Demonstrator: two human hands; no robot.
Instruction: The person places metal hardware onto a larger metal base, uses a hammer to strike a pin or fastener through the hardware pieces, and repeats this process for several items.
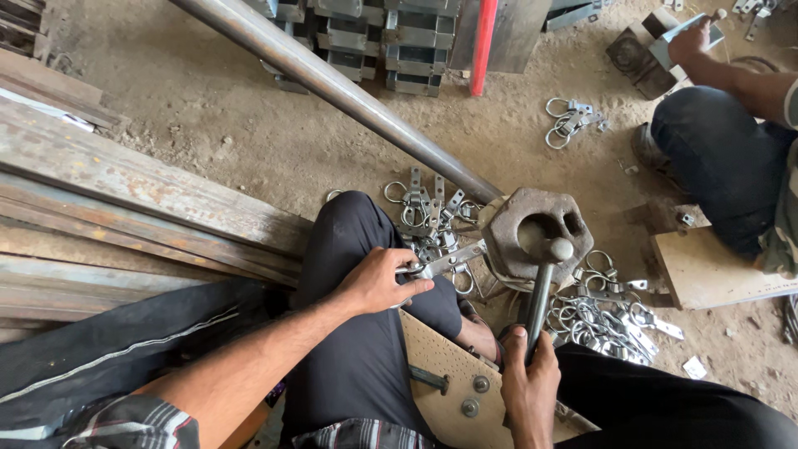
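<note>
My left hand (374, 283) pinches the hasp (445, 261) at the block's (532, 233) nine o'clock; right hand (529, 382) grips the hammer (544, 283); I'd strike squarely, fingers clear.

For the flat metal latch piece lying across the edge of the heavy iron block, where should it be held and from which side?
Probably by its free ring end, from the left, away from the block. The latch piece reaches the block with its far end, below the hammer in the right hand. The left hand pinches that near end, clear of the hammer head.
</note>
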